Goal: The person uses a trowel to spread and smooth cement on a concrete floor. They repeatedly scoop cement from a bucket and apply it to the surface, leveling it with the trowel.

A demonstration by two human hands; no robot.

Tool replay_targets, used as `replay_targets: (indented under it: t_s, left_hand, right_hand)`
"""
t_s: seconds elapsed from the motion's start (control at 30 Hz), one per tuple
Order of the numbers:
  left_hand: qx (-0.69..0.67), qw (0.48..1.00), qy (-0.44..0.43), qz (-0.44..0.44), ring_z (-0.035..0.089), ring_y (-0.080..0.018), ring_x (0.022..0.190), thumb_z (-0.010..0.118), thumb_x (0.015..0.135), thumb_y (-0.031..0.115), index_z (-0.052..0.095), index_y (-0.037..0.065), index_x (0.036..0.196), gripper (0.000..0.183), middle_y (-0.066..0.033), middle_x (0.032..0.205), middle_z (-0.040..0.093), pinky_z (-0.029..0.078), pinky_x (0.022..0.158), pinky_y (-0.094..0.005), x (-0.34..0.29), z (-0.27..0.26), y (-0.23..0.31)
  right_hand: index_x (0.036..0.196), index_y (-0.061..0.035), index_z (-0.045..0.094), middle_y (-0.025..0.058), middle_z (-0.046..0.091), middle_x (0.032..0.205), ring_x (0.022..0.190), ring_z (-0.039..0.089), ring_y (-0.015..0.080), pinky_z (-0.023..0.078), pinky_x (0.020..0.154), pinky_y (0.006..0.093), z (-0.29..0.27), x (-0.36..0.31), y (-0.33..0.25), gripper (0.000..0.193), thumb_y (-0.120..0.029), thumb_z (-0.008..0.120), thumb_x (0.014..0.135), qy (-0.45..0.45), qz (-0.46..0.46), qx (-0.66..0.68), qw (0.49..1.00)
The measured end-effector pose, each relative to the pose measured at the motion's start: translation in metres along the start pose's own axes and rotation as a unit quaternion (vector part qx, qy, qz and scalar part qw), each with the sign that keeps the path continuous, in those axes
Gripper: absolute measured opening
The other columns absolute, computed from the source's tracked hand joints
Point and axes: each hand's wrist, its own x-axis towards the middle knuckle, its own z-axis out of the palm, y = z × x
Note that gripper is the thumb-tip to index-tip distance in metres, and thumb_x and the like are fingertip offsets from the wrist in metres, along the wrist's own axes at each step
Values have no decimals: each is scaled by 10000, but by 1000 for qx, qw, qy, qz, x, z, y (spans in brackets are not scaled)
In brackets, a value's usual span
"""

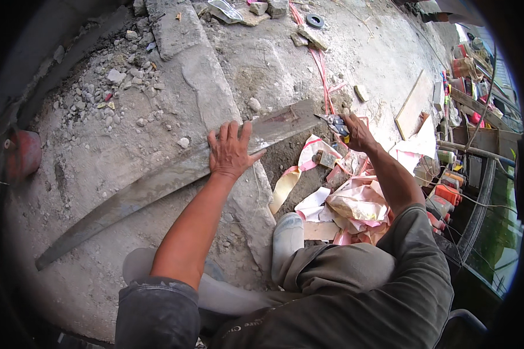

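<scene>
A long, narrow grey board [157, 174] lies slantwise over the concrete ledge, from the lower left to the upper middle. My left hand [232, 152] rests flat on its upper part, fingers spread. At the board's far right end, my right hand [358, 132] is closed round a pliers-like hand tool [335, 123] with dark blue and yellow parts. The tool's metal jaws point at the board's end; whether they touch it I cannot tell. My fingers partly hide the handles.
Crumpled pink and white sacks [355, 203] lie by my light boot [288, 238]. Rubble [128, 75] covers the ground at the upper left, near a red bucket [24, 152]. Pink strapping [321, 75] and a black ring [315, 21] lie ahead. Tools and wood clutter the right side.
</scene>
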Motion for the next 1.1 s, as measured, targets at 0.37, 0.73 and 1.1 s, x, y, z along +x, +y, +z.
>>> replay_targets:
  t_s: [0.37, 0.73, 1.1]
  left_hand:
    - [18, 1000, 0, -2, 439, -262, 1197, 737, 714, 662, 502, 162, 1327, 825, -88, 1245, 495, 296, 979, -520, -2, 3, 1]
    - [11, 1000, -19, -19, 436, -266, 1212, 729, 718, 677, 485, 163, 1347, 848, -90, 1247, 496, 295, 982, -541, -2, -1, 3]
    - [34, 999, 9, -3, 444, -262, 1184, 731, 722, 673, 481, 162, 1333, 835, -89, 1222, 497, 300, 977, -519, -3, 2, 2]
  right_hand:
    - [1227, -238, 604, 138, 567, 927, 927, 595, 305, 417, 793, 422, -160, -57, -153, 531, -84, 731, 735, 39, 98, -263, 959]
    - [1073, -221, 677, 80, 605, 918, 920, 597, 236, 402, 781, 376, -196, -11, -193, 218, -195, 658, 857, -2, -20, -450, 893]
    - [1385, -119, 446, 194, 560, 1041, 1021, 578, 390, 478, 882, 462, 6, -3, -1, 709, -181, 768, 756, 0, 11, 5, 1000]
